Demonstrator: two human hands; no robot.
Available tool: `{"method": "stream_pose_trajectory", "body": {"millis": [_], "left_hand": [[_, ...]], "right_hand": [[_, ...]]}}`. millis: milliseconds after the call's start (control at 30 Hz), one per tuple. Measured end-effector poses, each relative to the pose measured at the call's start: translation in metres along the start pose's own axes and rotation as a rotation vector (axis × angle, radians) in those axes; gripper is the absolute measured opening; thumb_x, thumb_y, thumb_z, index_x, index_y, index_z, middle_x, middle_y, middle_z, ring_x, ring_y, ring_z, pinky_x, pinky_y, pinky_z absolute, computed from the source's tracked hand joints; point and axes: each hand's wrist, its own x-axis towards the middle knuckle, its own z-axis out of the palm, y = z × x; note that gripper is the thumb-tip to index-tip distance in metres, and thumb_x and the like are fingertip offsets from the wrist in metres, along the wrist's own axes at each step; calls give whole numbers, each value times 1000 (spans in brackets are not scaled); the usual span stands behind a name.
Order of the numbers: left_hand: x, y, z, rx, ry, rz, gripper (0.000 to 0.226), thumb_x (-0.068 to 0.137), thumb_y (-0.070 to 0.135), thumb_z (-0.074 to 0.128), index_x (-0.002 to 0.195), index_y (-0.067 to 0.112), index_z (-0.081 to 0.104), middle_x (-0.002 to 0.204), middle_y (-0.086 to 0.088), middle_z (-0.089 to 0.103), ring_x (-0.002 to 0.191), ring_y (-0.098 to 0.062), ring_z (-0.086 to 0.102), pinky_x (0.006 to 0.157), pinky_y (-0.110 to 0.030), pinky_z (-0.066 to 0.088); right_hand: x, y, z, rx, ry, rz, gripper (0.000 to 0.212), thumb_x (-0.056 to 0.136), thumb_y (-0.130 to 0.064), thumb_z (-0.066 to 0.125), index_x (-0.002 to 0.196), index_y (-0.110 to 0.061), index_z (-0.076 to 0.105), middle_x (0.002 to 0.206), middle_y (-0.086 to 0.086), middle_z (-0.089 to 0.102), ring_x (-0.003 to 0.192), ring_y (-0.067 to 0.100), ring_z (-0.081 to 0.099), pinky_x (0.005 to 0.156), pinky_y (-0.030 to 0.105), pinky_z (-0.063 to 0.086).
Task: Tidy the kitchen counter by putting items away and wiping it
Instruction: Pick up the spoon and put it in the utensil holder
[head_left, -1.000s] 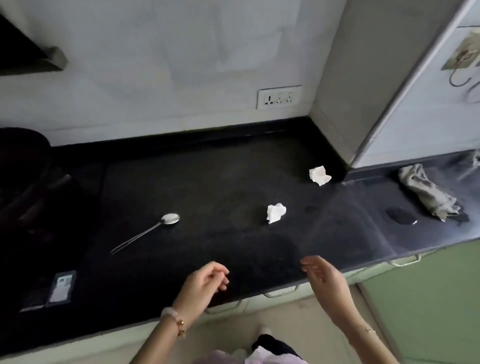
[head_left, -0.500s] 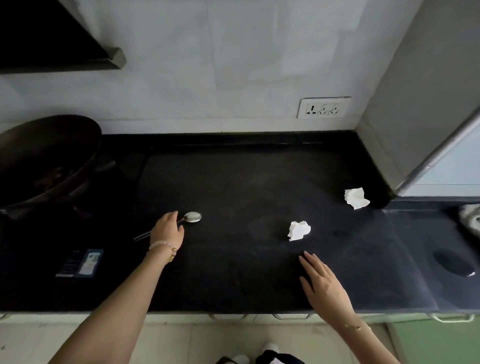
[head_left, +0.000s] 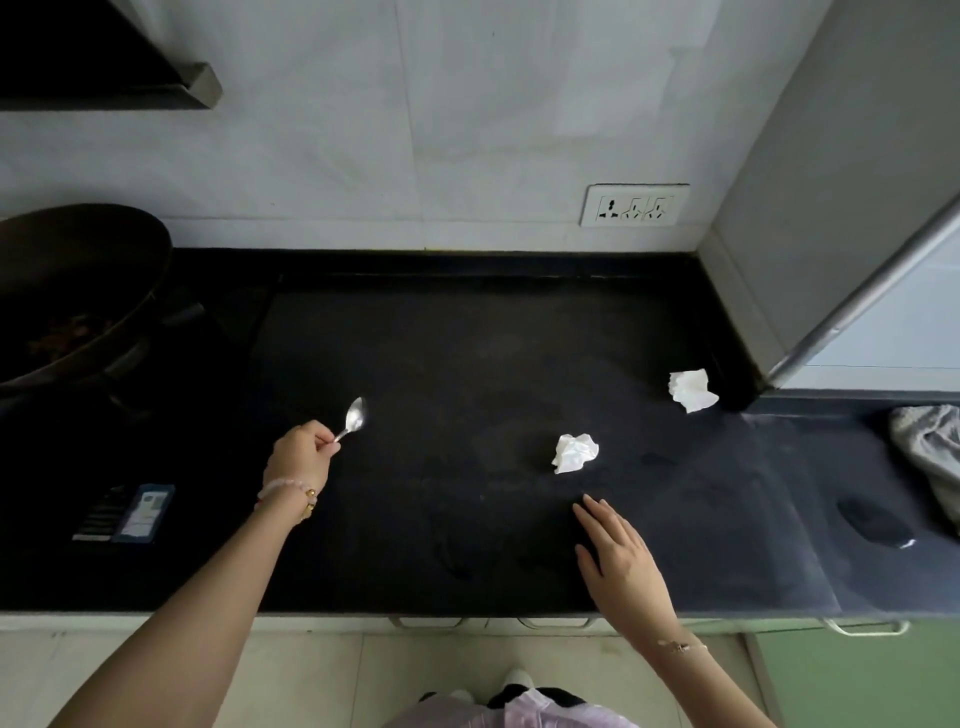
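Note:
My left hand (head_left: 298, 457) grips the handle of a metal spoon (head_left: 354, 417), whose bowl is lifted and points up and away over the black counter (head_left: 467, 364). My right hand (head_left: 618, 558) lies flat and open on the counter near its front edge. A crumpled white tissue (head_left: 574, 452) lies just beyond my right fingertips, apart from them. A second crumpled tissue (head_left: 691, 389) lies further right, near the corner of the grey wall. A grey cloth (head_left: 930, 452) is bunched at the far right of the counter.
A dark wok (head_left: 67, 291) with food sits on the stove at the left. A small flat packet (head_left: 130, 514) lies near the front left. A dark oval object (head_left: 875, 522) lies at the right front. A wall socket (head_left: 634, 205) is on the back wall.
My left hand reached the spoon, closed on its handle and lifted it off the counter. My right hand came down onto the counter near the middle tissue.

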Motion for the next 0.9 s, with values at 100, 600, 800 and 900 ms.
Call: {"method": "stream_pose_trajectory", "body": {"millis": [100,600,800,900], "left_hand": [[-20,12,-8,-277,-2,-30,17,103,5,60,116,-4,68,112,-21,70,99,-34,68,80,-38,54],[-218,-69,-58,-1065,302,-377,26,101,-3,58,79,7,69,58,7,64,61,-19,50,63,-30,43],[-303,-148,-76,-1178,506,-537,28,101,-7,54,79,6,65,71,-5,59,59,-20,47,62,-30,42],[-349,-194,-81,-1255,594,-607,27,102,-6,55,80,7,67,72,-7,59,57,-18,49,60,-28,41]], "right_hand": [[0,0,-2,-6,2,4,44,85,-16,62,128,-14,56,136,3,54,128,25,49,106,32,30],[13,-154,10,267,-410,-331,25,93,-24,45,109,-30,64,99,-17,67,74,-2,62,75,21,52],[-48,-232,77,176,-688,-485,24,90,-24,43,93,-28,66,85,-13,69,81,8,65,79,29,51],[-88,-229,125,35,-847,-439,24,89,-24,45,70,-28,60,79,-2,70,92,20,67,74,25,46]]}}
